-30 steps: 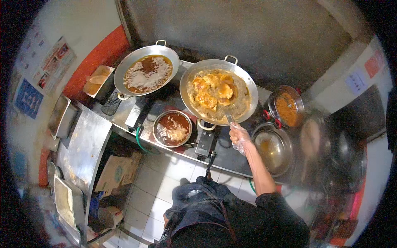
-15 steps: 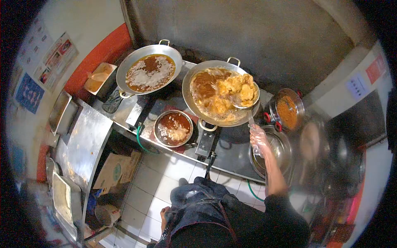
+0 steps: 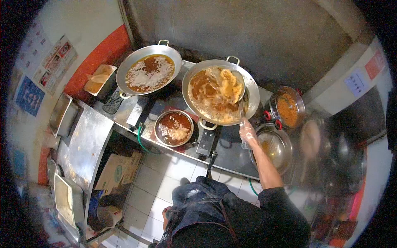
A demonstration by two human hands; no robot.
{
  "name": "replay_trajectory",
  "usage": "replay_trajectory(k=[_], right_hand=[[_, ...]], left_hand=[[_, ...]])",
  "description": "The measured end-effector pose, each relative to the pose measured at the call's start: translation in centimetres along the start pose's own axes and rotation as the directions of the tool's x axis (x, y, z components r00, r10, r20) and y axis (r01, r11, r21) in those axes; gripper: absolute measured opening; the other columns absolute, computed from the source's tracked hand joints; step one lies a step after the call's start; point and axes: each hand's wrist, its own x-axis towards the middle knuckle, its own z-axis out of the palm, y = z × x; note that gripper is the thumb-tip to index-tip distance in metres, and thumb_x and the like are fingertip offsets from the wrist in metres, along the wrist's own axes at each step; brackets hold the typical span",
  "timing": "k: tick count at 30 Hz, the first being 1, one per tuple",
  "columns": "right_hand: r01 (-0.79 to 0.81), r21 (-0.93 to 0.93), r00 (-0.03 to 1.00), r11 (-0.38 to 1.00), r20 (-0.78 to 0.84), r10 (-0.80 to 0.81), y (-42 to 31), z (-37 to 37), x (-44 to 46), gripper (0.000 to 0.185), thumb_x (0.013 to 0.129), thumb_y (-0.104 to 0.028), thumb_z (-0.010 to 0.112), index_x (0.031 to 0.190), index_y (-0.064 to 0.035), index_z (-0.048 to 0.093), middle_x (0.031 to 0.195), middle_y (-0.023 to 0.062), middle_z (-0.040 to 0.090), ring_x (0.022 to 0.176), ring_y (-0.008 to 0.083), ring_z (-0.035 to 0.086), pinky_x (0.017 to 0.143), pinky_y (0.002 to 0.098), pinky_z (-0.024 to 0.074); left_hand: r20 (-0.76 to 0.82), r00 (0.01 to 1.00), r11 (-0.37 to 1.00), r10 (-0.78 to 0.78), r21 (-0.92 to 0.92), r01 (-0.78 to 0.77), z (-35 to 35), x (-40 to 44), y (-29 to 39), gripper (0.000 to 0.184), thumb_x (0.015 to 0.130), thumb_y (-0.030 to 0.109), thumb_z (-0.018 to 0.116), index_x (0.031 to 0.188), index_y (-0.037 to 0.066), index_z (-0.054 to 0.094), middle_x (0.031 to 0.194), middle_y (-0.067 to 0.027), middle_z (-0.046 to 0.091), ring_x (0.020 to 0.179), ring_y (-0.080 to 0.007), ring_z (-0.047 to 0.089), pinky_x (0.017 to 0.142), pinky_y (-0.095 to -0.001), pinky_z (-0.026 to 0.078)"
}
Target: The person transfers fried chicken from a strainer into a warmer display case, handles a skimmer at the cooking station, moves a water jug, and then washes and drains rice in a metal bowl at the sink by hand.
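My right hand (image 3: 247, 132), in a clear plastic glove, is closed round the handle of a round metal skimmer (image 3: 242, 108). The skimmer's head is in the right side of a wide wok (image 3: 255, 98) of bubbling brown oil. Golden fried pieces (image 3: 229, 84) lie at the skimmer, against the oil. My left hand (image 3: 166, 215) hangs low beside the dark apron, mostly hidden, so its fingers cannot be made out.
A second wok (image 3: 120, 74) with foamy oil stands at the back left. A bowl of brown liquid (image 3: 192, 128) sits near the front edge. At the right are a red-handled pot (image 3: 288, 108) and a metal bowl (image 3: 281, 149). Trays (image 3: 99, 82) line the left.
The skimmer first went from the wok's front to its right rim, gathering fried pieces. It has since moved back left and lower into the oil, with fewer pieces showing.
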Motion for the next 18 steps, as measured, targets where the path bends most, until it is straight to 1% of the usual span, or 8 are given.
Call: replay_trajectory(k=[2, 6, 9, 12, 14, 15, 17, 18], right_hand=[[-0.378, 0.73, 0.922, 0.57, 0.353, 0.159, 0.2, -0.1, 0.5, 0.019, 0.097, -0.029, 0.054, 0.09, -0.0112, 0.054, 0.061, 0.0012, 0.048, 0.042, 0.013, 0.044, 0.037, 0.0344, 0.0363], [-0.494, 0.656, 0.866, 0.571, 0.43, 0.254, -2.2, -0.9, -0.6, 0.044, 0.098, -0.048, 0.048, 0.068, -0.0149, 0.047, 0.051, -0.0006, 0.041, 0.036, 0.0147, 0.039, 0.035, 0.0347, 0.032], [-0.359, 0.472, 0.931, 0.805, 0.242, 0.273, -3.3, -1.3, -1.5, 0.059, 0.1, -0.055, 0.034, 0.064, -0.0093, 0.044, 0.048, 0.0012, 0.036, 0.037, 0.0148, 0.042, 0.038, 0.0339, 0.0352], [-0.478, 0.469, 0.875, 0.743, 0.328, 0.355, -1.5, -1.6, -1.5, 0.039, 0.101, -0.039, 0.042, 0.09, -0.0047, 0.057, 0.054, 0.0079, 0.049, 0.043, 0.0209, 0.052, 0.044, 0.0395, 0.0425], [-0.054, 0.061, 0.99, 0.997, 0.137, 0.045, 3.2, 0.6, -0.6, 0.033, 0.098, -0.025, 0.05, 0.126, -0.0085, 0.051, 0.067, 0.0189, 0.061, 0.058, 0.0321, 0.062, 0.058, 0.0481, 0.0487], [-0.057, 0.061, 0.99, 0.997, 0.134, 0.048, 3.5, 0.6, -0.8, 0.033, 0.098, -0.025, 0.05, 0.126, -0.0085, 0.051, 0.067, 0.0189, 0.061, 0.058, 0.0321, 0.062, 0.058, 0.0481, 0.0487], [-0.094, 0.315, 0.995, 0.944, 0.063, 0.078, 4.1, 0.5, -1.0, 0.046, 0.098, -0.05, 0.047, 0.079, -0.0096, 0.059, 0.05, 0.0058, 0.049, 0.042, 0.0231, 0.052, 0.042, 0.0388, 0.0415], [-0.097, 0.315, 0.995, 0.944, 0.059, 0.082, 2.7, -0.2, -2.0, 0.046, 0.098, -0.05, 0.047, 0.079, -0.0096, 0.059, 0.05, 0.0058, 0.049, 0.042, 0.0231, 0.052, 0.042, 0.0388, 0.0415]], left_hand=[[0.007, 1.0, 1.0, -0.004, 0.003, 0.004, 0.0, 0.0, -0.2, 0.013, 0.089, 0.012, 0.06, 0.081, 0.001, 0.062, 0.076, -0.0055, 0.061, 0.068, -0.0175, 0.058, 0.067, -0.0301, 0.051], [0.024, 1.0, 1.0, -0.012, 0.009, 0.012, -0.1, -0.1, -0.4, 0.014, 0.089, 0.012, 0.059, 0.081, 0.001, 0.062, 0.076, -0.0057, 0.062, 0.068, -0.0178, 0.058, 0.067, -0.0304, 0.051], [0.033, 0.999, 1.0, -0.016, 0.008, 0.015, -0.2, 0.2, -0.6, 0.015, 0.089, 0.013, 0.059, 0.081, 0.001, 0.062, 0.076, -0.0059, 0.062, 0.068, -0.018, 0.059, 0.067, -0.0306, 0.051], [0.043, 0.999, 1.0, -0.02, 0.01, 0.019, -0.2, 0.4, -0.3, 0.015, 0.089, 0.013, 0.058, 0.081, 0.001, 0.062, 0.076, -0.0061, 0.062, 0.068, -0.0183, 0.059, 0.067, -0.0309, 0.051], [0.051, 0.998, 1.0, -0.025, 0.015, 0.024, -0.1, 0.6, -0.1, 0.016, 0.09, 0.014, 0.058, 0.081, 0.001, 0.062, 0.076, -0.0062, 0.062, 0.068, -0.0184, 0.059, 0.068, -0.031, 0.051], [0.052, 0.998, 1.0, -0.026, 0.017, 0.026, -0.2, 0.7, 0.0, 0.016, 0.09, 0.014, 0.058, 0.081, 0.001, 0.062, 0.076, -0.0063, 0.062, 0.068, -0.0185, 0.059, 0.068, -0.0311, 0.052], [0.059, 0.998, 0.999, -0.031, 0.02, 0.03, -0.1, 0.8, 0.0, 0.016, 0.09, 0.014, 0.057, 0.081, 0.001, 0.062, 0.076, -0.0064, 0.063, 0.068, -0.0186, 0.059, 0.068, -0.0312, 0.052], [0.062, 0.998, 0.999, -0.032, 0.02, 0.031, -0.1, 0.9, 0.1, 0.017, 0.09, 0.014, 0.057, 0.081, 0.001, 0.062, 0.076, -0.0065, 0.063, 0.068, -0.0187, 0.059, 0.068, -0.0313, 0.052]])
